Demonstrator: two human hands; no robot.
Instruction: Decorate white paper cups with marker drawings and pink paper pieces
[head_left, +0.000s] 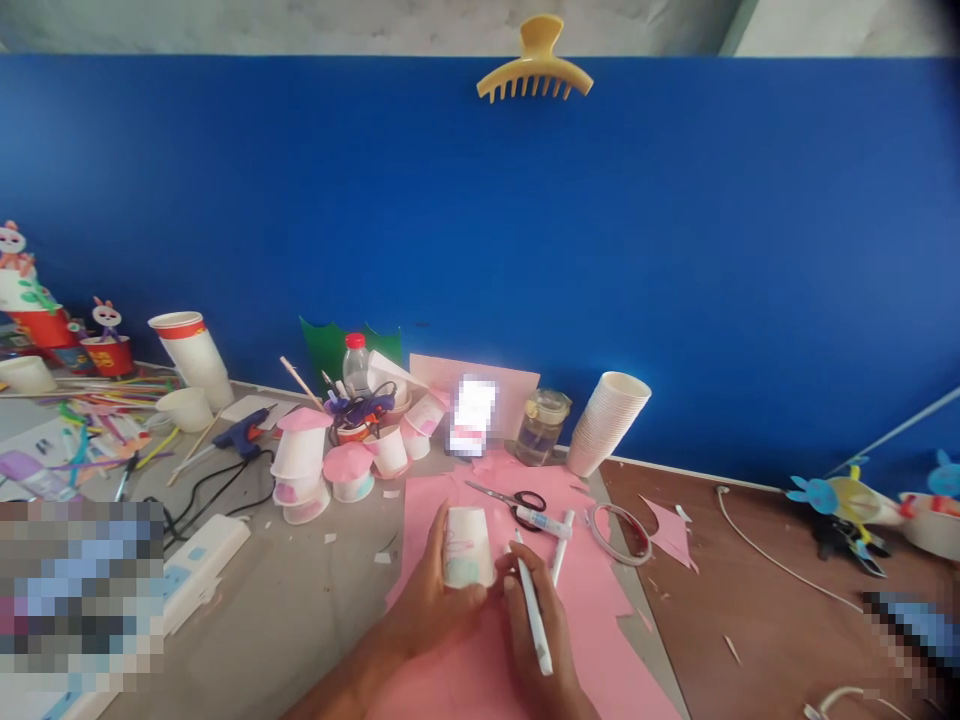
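Note:
In my left hand [429, 590] is a white paper cup [466, 545] with faint pink and green markings, gripped around its side and lower edge. My right hand [536, 610] has its fingers wrapped round a white pen [534, 610], whose tip points up beside the cup, apart from it. Both hands are over a large sheet of pink paper [600, 590]. Just beyond lie dark-handled scissors [517, 498], a small glue tube [544, 522] and a roll of tape [621, 533].
A leaning stack of paper cups [609, 425], a glass jar [541, 428] and a phone with a blurred screen [472, 415] stand by the blue partition [675, 250]. At left are pink-topped cup models [300, 460], a glue gun [244, 430] and a power strip [202, 570].

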